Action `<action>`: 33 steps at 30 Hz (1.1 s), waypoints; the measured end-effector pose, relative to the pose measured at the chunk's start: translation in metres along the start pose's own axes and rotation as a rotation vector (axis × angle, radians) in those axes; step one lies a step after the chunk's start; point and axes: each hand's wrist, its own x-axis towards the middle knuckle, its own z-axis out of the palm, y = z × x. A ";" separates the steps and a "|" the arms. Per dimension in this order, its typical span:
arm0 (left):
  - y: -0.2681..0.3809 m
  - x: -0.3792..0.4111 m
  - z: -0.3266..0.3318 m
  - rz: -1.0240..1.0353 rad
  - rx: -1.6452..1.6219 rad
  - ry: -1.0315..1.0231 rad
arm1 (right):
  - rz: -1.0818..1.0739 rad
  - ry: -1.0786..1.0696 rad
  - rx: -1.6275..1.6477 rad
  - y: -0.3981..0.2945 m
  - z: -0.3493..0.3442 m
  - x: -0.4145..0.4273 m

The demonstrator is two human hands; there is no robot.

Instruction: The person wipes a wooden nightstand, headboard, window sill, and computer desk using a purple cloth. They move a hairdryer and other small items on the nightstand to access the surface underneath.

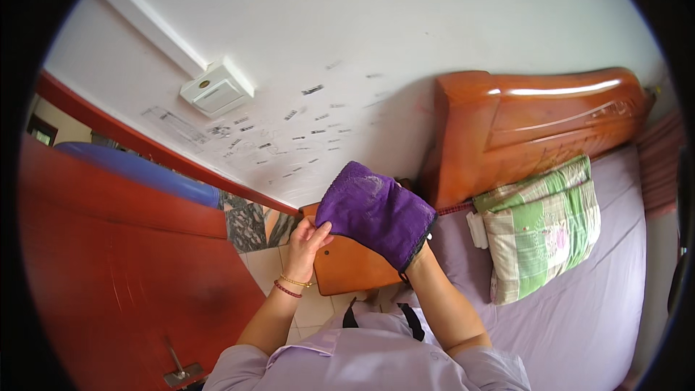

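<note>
A purple plush cleaning mitt [374, 212] with dark trim along its cuff is in front of me. The wrist of my right arm [418, 263] runs up to that cuff, and the mitt covers my right hand, so its fingers are hidden. With thumb and fingers my left hand [310, 241] pinches the mitt's left edge. Pale dusty patches mark the upper face of the mitt. Below it is a small wooden cabinet [347, 266] with a dark round knob, partly covered by the mitt.
Left stands a red door [125, 260], with a blue rounded object [141, 171] beyond it. A switch box [217, 89] is fixed to the marked white wall [347, 27]. On the right, a bed [575, 336] has a wooden headboard [543, 114] and a green checked pillow [543, 233].
</note>
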 end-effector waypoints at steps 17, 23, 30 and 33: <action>0.044 -0.011 -0.001 0.159 -0.100 -0.006 | 0.688 0.071 1.912 0.027 0.000 -0.042; 0.054 -0.012 -0.011 0.253 0.042 0.081 | 0.649 0.196 1.788 0.035 0.000 -0.045; 0.061 -0.007 -0.026 0.246 0.151 0.040 | 1.079 0.156 1.556 0.071 0.028 -0.069; 0.067 -0.013 -0.008 0.142 0.033 0.037 | 1.121 -0.246 1.505 0.065 0.055 -0.096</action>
